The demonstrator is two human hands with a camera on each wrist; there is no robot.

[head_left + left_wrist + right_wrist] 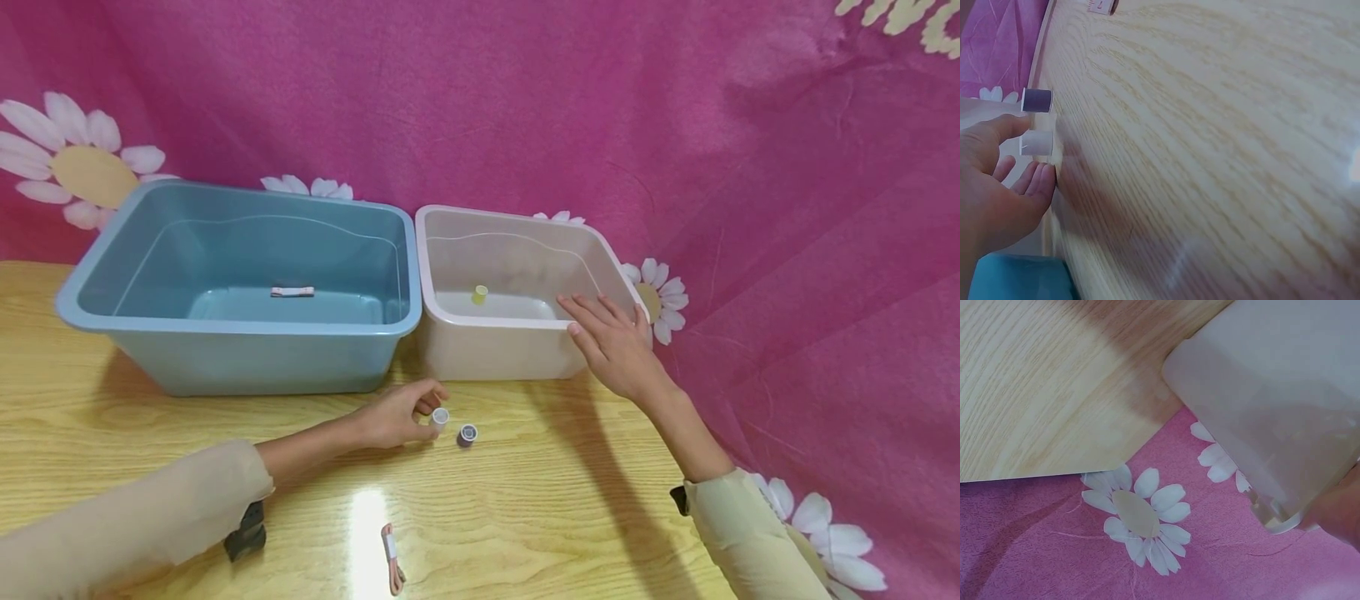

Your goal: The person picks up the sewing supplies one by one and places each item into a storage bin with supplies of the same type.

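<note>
In the head view, my left hand (397,414) is at a small white spool-like cylinder (440,418) on the table. The left wrist view has the thumb on one side of this cylinder and the other fingers apart from it on the other side. Just beyond stands a matching dark purple cylinder (467,435). My right hand (617,346) rests on the front rim of the pale pinkish-white bin (495,354), fingers extended over the inside. A yellow cylinder (480,294) sits in that bin.
A larger blue bin (255,358) stands to the left, with a folded strip (292,292) on its floor. Another folded pink strip with a white band (392,558) lies at the table's near side. A magenta flowered cloth (480,100) hangs behind the bins.
</note>
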